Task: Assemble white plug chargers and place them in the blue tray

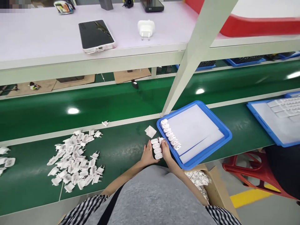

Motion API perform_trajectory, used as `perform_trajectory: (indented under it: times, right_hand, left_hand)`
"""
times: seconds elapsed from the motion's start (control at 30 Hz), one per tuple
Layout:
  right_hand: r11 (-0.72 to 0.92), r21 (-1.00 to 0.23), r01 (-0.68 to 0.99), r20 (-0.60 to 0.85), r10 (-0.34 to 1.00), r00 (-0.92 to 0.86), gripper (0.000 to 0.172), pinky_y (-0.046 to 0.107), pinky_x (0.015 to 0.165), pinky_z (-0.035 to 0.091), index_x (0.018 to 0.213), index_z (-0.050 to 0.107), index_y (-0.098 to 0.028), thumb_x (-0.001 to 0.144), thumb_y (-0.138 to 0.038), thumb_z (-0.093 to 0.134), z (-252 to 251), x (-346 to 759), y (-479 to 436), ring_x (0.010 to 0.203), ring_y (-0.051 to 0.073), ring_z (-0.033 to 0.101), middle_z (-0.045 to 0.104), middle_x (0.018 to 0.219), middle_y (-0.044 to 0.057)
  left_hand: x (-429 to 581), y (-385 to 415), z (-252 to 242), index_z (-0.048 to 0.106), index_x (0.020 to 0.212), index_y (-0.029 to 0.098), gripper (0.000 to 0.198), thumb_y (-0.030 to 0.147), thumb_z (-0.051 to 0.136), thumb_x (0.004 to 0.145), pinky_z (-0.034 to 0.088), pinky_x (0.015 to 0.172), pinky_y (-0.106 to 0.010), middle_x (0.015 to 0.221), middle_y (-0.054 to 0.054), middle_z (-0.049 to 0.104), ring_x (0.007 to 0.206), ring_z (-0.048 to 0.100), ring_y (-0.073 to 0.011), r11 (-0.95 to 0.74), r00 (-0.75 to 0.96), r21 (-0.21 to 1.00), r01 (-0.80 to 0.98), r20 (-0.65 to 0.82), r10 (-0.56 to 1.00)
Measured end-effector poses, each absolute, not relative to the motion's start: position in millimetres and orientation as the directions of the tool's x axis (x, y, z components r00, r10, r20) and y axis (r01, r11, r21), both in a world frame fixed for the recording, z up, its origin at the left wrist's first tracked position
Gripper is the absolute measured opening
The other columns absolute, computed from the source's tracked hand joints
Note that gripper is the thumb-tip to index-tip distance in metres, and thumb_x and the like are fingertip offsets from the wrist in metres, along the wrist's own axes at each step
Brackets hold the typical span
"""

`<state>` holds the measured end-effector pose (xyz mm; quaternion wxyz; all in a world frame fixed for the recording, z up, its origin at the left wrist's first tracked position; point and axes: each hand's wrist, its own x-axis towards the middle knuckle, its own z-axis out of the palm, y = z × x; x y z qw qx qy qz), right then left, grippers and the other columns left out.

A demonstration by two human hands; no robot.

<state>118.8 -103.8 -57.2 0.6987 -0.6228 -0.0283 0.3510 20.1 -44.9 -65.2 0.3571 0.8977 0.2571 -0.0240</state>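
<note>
A short row of white two-pin plug pieces (pixel 157 149) stands on the green bench between my two hands, just left of the blue tray. My left hand (pixel 148 154) is curled along the left side of this row, its fingers pressed against it. At the row's far right end, my right hand (pixel 165 150) pinches a white plug piece (pixel 161 139); its fingers partly cover it. Inside the blue tray (pixel 225 140), lined with white sheets, another row of plug pieces (pixel 170 134) runs along the left edge. A small white paper piece (pixel 150 131) lies just beyond my hands.
To the left is a heap of loose plug pieces (pixel 76 161). A slanted post (pixel 180 82) rises behind the tray to a shelf holding a phone (pixel 96 35) and a white plug adapter (pixel 146 28). Below the tray stands a cardboard box (pixel 217 190); a red stool (pixel 252 175) is at right.
</note>
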Motion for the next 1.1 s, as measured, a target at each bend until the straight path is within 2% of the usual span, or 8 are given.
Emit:
perform_trajectory:
  times: [0.07,0.17,0.4,0.57,0.73,0.9,1.03,1.1]
  right_hand:
    - [0.049,-0.838,-0.544,-0.429,0.556,0.712,0.027,0.030,0.069,0.042,0.082,0.051,-0.020,0.064,-0.040,0.046,-60.3,118.6,-99.8,0.075,0.015,0.054,0.059,0.082,0.002]
    - [0.092,-0.814,-0.574,-0.433,0.562,0.705,0.023,0.030,0.069,0.043,0.080,0.053,-0.022,0.063,-0.037,0.047,-59.7,117.6,-97.2,0.079,0.016,0.054,0.059,0.086,0.001]
    - [0.171,-0.757,-0.631,-0.489,0.492,0.720,0.020,0.030,0.068,0.044,0.075,0.054,-0.023,0.064,-0.038,0.046,-55.2,98.8,-98.5,0.085,0.017,0.053,0.061,0.085,0.001]
    - [0.255,-0.694,-0.673,-0.533,0.446,0.719,0.023,0.030,0.064,0.045,0.075,0.054,-0.021,0.061,-0.038,0.049,-46.6,87.2,-124.2,0.078,0.017,0.055,0.062,0.079,0.002]
    - [0.291,-0.695,-0.657,-0.526,0.418,0.741,0.024,0.027,0.056,0.046,0.080,0.052,-0.023,0.064,-0.041,0.047,-30.3,93.6,-168.2,0.073,0.015,0.056,0.061,0.077,0.001]
    - [0.233,-0.756,-0.612,-0.505,0.387,0.771,0.029,0.028,0.054,0.046,0.085,0.051,-0.025,0.066,-0.044,0.043,-17.4,125.6,-217.9,0.074,0.016,0.055,0.059,0.086,0.002]
    - [0.105,-0.795,-0.598,-0.497,0.453,0.740,0.032,0.029,0.053,0.045,0.087,0.051,-0.025,0.067,-0.047,0.040,-18.9,162.1,-243.5,0.074,0.017,0.055,0.058,0.088,0.004]
    - [0.041,-0.798,-0.601,-0.500,0.510,0.699,0.033,0.030,0.054,0.044,0.087,0.050,-0.024,0.067,-0.047,0.040,-23.4,177.0,-248.0,0.072,0.017,0.055,0.059,0.084,0.004]
  left_hand:
    - [21.8,-45.6,-68.5,-0.014,0.120,0.012,0.104,0.036,0.057,0.048,0.012,0.093,-0.045,0.128,-0.018,0.007,0.117,0.012,-0.0256,-0.618,0.864,0.627,0.476,-0.203,0.460]
    - [22.5,-44.7,-72.8,-0.007,0.121,0.010,0.098,0.035,0.055,0.049,0.016,0.092,-0.046,0.128,-0.018,0.008,0.117,0.011,-0.0273,-0.632,0.863,0.608,0.481,-0.201,0.463]
    - [7.5,-39.5,-74.8,0.013,0.119,0.002,0.086,0.040,0.050,0.052,0.020,0.090,-0.045,0.125,-0.020,0.019,0.116,0.008,-0.0302,-0.710,0.916,0.578,0.401,-0.241,0.321]
    - [-3.0,-59.3,-75.2,0.007,0.122,0.005,0.085,0.040,0.048,0.055,0.013,0.093,-0.045,0.127,-0.019,0.013,0.118,0.007,-0.0260,-0.688,0.923,0.618,0.381,-0.302,0.240]
    - [11.2,-89.2,-57.6,0.008,0.123,0.013,0.071,0.034,0.041,0.063,0.010,0.094,-0.045,0.128,-0.012,0.016,0.118,0.004,-0.0234,-0.692,0.954,0.662,0.289,-0.259,0.151]
    - [47.0,-131.8,-39.0,0.009,0.123,0.011,0.062,0.028,0.034,0.069,0.008,0.094,-0.045,0.128,-0.012,0.017,0.118,0.004,-0.0233,-0.701,0.974,0.679,0.218,-0.198,0.111]
    - [77.9,-166.0,-37.0,0.018,0.121,0.004,0.051,0.014,0.025,0.071,0.006,0.094,-0.044,0.127,-0.016,0.018,0.118,0.005,-0.0244,-0.666,0.933,0.656,0.355,-0.297,0.205]
    - [88.6,-178.5,-39.9,0.020,0.120,0.002,0.051,0.013,0.026,0.070,0.006,0.094,-0.045,0.127,-0.017,0.019,0.117,0.005,-0.0268,-0.639,0.900,0.635,0.435,-0.340,0.274]
